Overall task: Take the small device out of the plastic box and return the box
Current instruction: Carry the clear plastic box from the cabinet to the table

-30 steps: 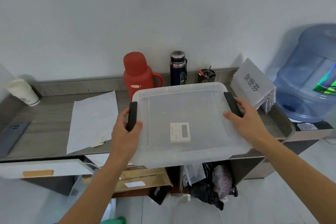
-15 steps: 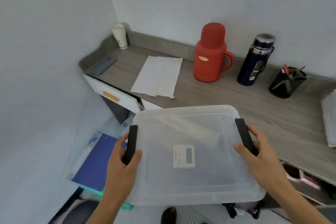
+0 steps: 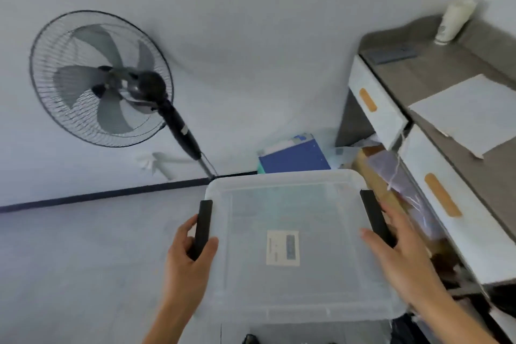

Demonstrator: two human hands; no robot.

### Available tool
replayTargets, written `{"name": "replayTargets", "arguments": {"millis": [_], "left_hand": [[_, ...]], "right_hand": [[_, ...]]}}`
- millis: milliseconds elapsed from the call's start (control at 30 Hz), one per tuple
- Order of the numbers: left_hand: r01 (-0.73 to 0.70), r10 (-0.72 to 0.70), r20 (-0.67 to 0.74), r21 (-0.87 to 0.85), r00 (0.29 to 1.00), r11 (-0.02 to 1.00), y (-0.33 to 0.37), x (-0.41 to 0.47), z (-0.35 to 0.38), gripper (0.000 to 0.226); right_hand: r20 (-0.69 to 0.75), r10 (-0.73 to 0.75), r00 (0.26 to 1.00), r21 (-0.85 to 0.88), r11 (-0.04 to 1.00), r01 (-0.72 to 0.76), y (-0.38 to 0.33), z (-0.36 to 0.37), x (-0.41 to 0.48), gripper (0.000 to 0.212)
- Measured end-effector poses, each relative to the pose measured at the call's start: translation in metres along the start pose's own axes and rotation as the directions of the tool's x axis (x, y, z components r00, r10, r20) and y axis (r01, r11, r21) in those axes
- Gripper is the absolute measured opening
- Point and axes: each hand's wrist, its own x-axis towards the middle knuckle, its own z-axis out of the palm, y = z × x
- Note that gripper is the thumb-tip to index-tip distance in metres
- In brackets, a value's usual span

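Translucent rectangular plastic box (image 3: 293, 296), flat white small device (image 3: 282, 247) inside

Setting: small office or workroom corner, plain pale walls, pale floor with dark skirting line. Furnishing: grey wood-grain desk (image 3: 435, 75) with raised back edge and white drawers (image 3: 377, 103) carrying tan handles. On the desk: loose white paper sheet (image 3: 469, 112), dark phone (image 3: 393, 54), white paper cup (image 3: 452, 22). Beside and under the desk: blue folder (image 3: 293, 158) on a stack of files, cardboard and plastic-wrapped packages, blurred. Against the wall: black pedestal fan (image 3: 103, 78) with grey blades.
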Motion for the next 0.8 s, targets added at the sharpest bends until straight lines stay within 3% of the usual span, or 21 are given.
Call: {"name": "replayTargets", "arguments": {"millis": [200, 367, 567, 800], "left_hand": [[0.099, -0.121, -0.270, -0.093, 0.955, 0.991, -0.054, -0.030, -0.119, 0.041], [0.132, -0.201, -0.437, -0.183, 0.877, 0.974, -0.102, -0.046, -0.217, 0.043], [0.190, -0.324, -0.551, -0.286, 0.769, 0.939, -0.150, -0.053, -0.294, 0.043], [0.193, -0.418, -0.639, -0.393, 0.645, 0.899, -0.191, 0.003, -0.360, 0.041]], "right_hand": [[0.250, -0.135, 0.959, -0.064, 0.986, 0.156, -0.051, 0.122, -0.013, 0.049], [0.448, -0.200, 0.871, -0.081, 0.962, 0.262, -0.083, 0.237, -0.043, 0.051], [0.619, -0.221, 0.754, -0.113, 0.925, 0.364, -0.114, 0.352, -0.057, 0.055], [0.748, -0.210, 0.629, -0.081, 0.912, 0.401, -0.168, 0.490, -0.039, 0.052]]}}
